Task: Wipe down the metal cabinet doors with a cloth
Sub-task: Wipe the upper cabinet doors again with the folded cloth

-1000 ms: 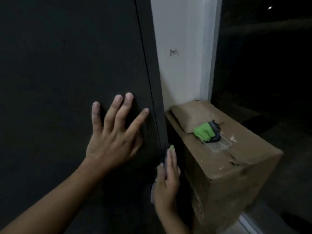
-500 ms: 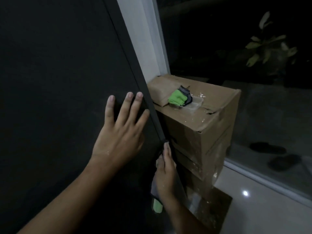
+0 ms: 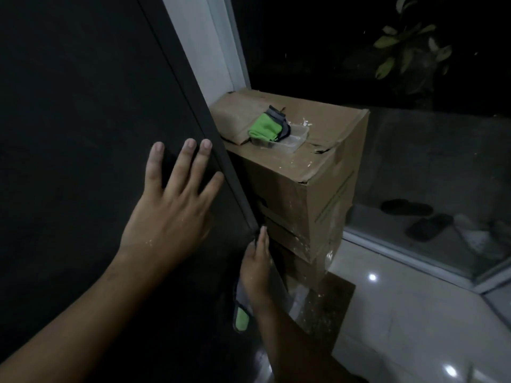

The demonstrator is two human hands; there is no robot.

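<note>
Because the narrow right edge of the cabinet door point(image 3: 83, 134) is the part I am wiping, my right hand point(image 3: 255, 269) lies along it with the fingers straight and close together. It presses the cloth point(image 3: 241, 317) flat to the metal rather than clutching it, and a grey-and-green corner hangs out below my palm. My left hand point(image 3: 171, 214) is spread wide and holds nothing. It lies flat on the dark face of the door, I judge to steady it against the push on its edge. Just beside that edge stands a cardboard box point(image 3: 318, 175), so my right hand works in the tight gap between the two. On top of the box a spare green cloth point(image 3: 262, 129) rests partly on a clear plastic container point(image 3: 293, 136), probably parked there within reach. In this dim light I cannot tell how much of the face is wiped.
</note>
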